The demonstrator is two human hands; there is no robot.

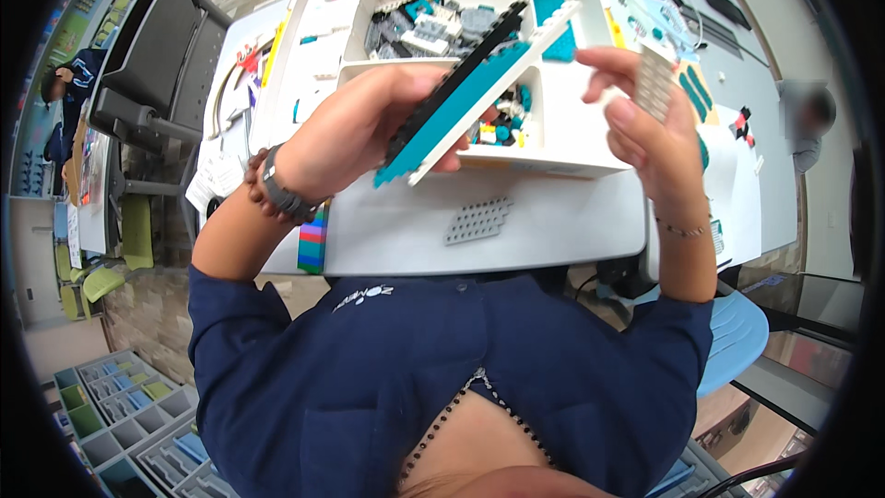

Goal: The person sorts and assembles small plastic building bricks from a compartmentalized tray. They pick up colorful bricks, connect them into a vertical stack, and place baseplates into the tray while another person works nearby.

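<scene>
My left hand (339,129) is closed round a bundle of long toy building-brick beams, one black, one teal and one white. The teal beam (466,111) lies between the other two, and the bundle slants up to the right above the sorting tray. To the right, my right hand (656,143) pinches a light grey studded plate (654,85) between thumb and fingers. On the table in front of me lies a grey perforated plate (477,220) with stepped ends, touched by neither hand.
A white compartmented tray (572,164) fills the middle of the table, holding grey, black, teal and white bricks. A teal plate (553,28) is in its far right section. Near my left wrist stands a multicoloured block stack (312,244). Another person (811,120) is at the right.
</scene>
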